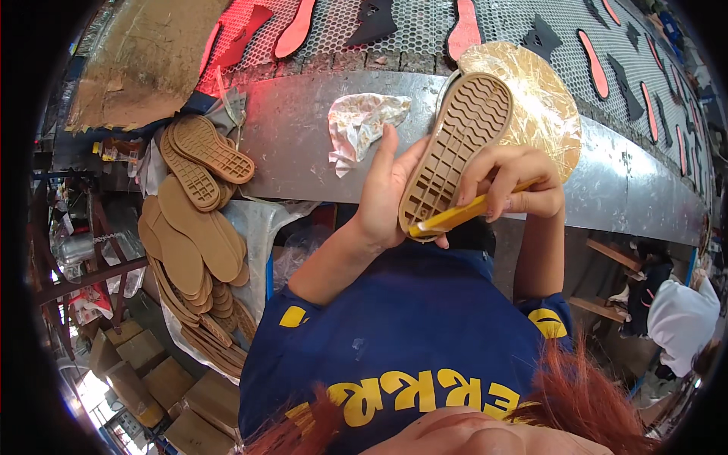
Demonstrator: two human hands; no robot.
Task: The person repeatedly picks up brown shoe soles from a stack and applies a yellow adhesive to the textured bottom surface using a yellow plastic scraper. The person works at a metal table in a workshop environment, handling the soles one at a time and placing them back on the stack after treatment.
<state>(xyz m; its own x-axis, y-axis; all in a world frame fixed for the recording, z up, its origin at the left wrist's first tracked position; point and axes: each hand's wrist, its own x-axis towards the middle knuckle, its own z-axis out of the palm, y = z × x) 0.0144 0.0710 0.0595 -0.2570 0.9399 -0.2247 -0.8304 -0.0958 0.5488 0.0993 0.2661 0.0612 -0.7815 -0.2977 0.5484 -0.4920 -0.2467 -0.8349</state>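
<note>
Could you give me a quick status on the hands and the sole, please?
Left hand holds sole, tread up. Right hand grips yellow tool at its heel edge. Nothing in the way.

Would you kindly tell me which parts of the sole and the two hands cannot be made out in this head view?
- Sole: its upper side faces away; only the tread shows.
- Yellow tool: its tip is too small to tell, and the right hand covers its handle end.
- Left hand: the sole hides its fingertips.
- Stacked soles: the lower ones are buried.

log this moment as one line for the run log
left hand: holds tan shoe sole tread up | right hand: yellow tool at sole heel | left: stack of soles | behind: metal bench
</note>
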